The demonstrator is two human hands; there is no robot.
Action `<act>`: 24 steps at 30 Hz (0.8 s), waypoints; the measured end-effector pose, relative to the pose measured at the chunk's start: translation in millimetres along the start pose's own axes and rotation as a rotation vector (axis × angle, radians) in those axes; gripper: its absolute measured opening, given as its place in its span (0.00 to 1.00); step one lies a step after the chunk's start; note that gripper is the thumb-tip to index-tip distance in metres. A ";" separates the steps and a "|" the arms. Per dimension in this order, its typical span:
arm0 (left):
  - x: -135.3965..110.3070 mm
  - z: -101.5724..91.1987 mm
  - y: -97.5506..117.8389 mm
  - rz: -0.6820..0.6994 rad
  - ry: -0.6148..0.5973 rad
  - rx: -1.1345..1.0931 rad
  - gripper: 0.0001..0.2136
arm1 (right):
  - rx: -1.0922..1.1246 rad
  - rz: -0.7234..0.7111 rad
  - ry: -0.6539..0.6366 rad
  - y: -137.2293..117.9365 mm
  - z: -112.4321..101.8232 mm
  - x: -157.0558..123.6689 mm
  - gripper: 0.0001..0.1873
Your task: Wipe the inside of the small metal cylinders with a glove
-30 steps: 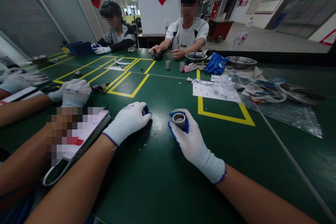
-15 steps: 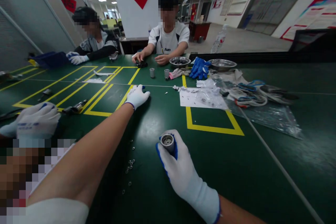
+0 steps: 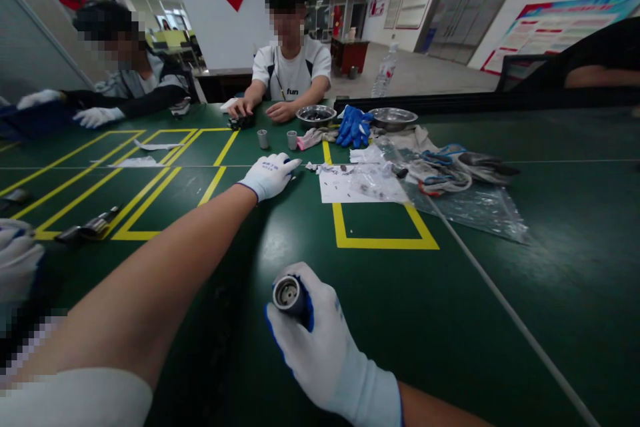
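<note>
My right hand (image 3: pixel 320 347), in a white glove with blue fingertips, is closed round a small grey metal cylinder (image 3: pixel 287 293), open end up, near the table's front edge. My left arm is stretched far forward over the green table (image 3: pixel 475 293). My left hand (image 3: pixel 270 175), also gloved, lies on the table with its fingers extended toward small loose parts (image 3: pixel 311 166) beside a white sheet (image 3: pixel 360 185) strewn with tiny pieces. I see nothing in that hand.
Two grey cylinders (image 3: pixel 263 139) stand farther back. Two metal bowls (image 3: pixel 316 114), blue gloves (image 3: pixel 354 125), a plastic bag (image 3: pixel 475 203) and cables lie at the right. Two people sit across the table. Another person's gloved hand (image 3: pixel 17 257) shows at the left edge. Yellow tape marks boxes.
My left hand has reached from near my body far out across the table toward the white sheet. My right hand keeps the cylinder; the view has shifted so it sits lower.
</note>
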State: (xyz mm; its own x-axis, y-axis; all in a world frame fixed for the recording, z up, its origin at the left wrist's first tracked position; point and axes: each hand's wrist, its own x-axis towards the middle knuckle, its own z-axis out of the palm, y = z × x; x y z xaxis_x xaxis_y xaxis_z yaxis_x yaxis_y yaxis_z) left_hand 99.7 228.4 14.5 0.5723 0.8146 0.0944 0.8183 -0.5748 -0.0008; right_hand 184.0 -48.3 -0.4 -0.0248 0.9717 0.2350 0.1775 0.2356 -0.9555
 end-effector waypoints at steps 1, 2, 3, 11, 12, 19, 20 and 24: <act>13.0 -3.1 9.6 0.053 -0.013 -0.001 0.26 | 0.011 0.003 0.006 0.2 0.4 0.3 0.05; 26.4 -5.7 21.1 0.094 -0.016 -0.004 0.26 | 0.021 0.002 0.016 0.5 0.7 0.5 0.05; 39.4 -7.6 33.9 0.127 -0.016 -0.011 0.25 | 0.032 0.001 0.027 0.8 1.1 0.8 0.05; 87.0 -1.6 104.1 0.290 -0.128 -0.094 0.18 | 0.024 0.042 0.349 7.6 7.0 -0.2 0.05; 86.7 -1.2 104.0 0.282 -0.122 -0.110 0.17 | 0.034 0.048 0.359 8.1 7.7 -0.1 0.06; 72.4 -3.9 91.0 0.178 -0.095 -0.292 0.21 | 0.093 0.105 0.274 6.6 7.5 3.0 0.07; 69.8 -4.6 90.1 0.166 -0.096 -0.329 0.21 | 0.103 0.102 0.267 6.5 7.3 3.6 0.07; 63.9 -9.7 88.8 0.101 -0.092 -0.523 0.17 | 0.117 0.071 0.277 7.7 7.1 5.8 0.08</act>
State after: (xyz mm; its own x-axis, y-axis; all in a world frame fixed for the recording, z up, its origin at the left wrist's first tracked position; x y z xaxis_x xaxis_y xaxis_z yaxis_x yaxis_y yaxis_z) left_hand 208.4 228.6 30.1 0.6683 0.7432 0.0319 0.6364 -0.5934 0.4928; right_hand 178.3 -40.8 -7.7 0.2555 0.9477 0.1912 0.0540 0.1835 -0.9815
